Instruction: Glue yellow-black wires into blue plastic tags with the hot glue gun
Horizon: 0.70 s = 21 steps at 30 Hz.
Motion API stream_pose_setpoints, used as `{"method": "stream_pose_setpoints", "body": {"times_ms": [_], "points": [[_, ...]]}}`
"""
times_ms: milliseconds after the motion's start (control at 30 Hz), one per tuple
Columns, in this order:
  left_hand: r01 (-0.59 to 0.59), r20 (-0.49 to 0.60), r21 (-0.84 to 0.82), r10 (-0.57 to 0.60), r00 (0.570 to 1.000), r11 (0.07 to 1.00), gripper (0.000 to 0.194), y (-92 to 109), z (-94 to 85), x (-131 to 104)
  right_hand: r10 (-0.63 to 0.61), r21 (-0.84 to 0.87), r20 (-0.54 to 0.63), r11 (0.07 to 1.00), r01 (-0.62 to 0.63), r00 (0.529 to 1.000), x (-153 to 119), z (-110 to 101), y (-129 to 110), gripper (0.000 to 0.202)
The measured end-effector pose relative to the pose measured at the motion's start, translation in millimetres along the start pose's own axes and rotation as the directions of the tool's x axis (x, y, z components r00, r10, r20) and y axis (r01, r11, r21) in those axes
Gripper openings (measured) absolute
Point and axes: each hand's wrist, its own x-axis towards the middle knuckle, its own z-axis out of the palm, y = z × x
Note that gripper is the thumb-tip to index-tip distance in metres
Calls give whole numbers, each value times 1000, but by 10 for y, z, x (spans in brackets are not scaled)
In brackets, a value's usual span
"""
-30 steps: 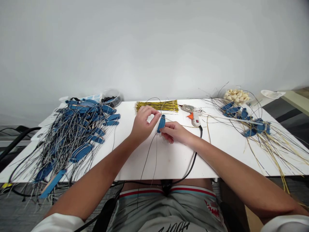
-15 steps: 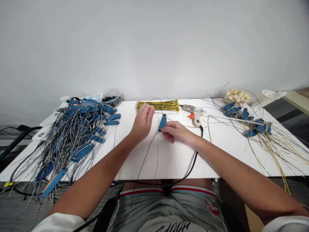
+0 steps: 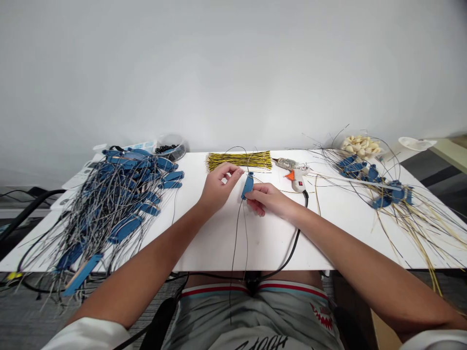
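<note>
Between thumb and fingers, my right hand pinches the lower end of a small blue piece. Thin dark wires run from this piece, some looping up behind it and two hanging down past the table's front edge. My left hand is just left of the piece, its thumb and index fingertips close together; whether anything thin is between them is too small to tell. Behind the hands lies a bundle of yellow and black wires.
A glue gun with an orange trigger lies right of the bundle, its black cord crossing the white table. Wired blue pieces are heaped at left, more at right. Tubs hold black bits and pale pieces.
My left hand has turned and its thumb and index finger now reach toward the blue piece. The hanging wires have swung to the right. My right hand keeps its hold.
</note>
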Motion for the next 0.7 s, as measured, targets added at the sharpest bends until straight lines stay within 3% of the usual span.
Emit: {"method": "stream_pose_setpoints", "body": {"times_ms": [267,367,600,700], "points": [[-246,1,33,246,969,969,15,98,-3,-23,-20,19,-1,1000,20,1000,-9,10,-11,31],[-272,-1,42,273,962,961,16,93,-7,-20,-16,17,-5,1000,16,1000,-20,15,-24,32],[-237,12,38,236,972,971,12,107,-28,-20,-10,3,-10,1000,10,1000,-20,4,-18,28],[-45,64,-69,49,997,997,18,32,3,-27,-17,12,-3,1000,17,1000,-21,12,-27,28]]}}
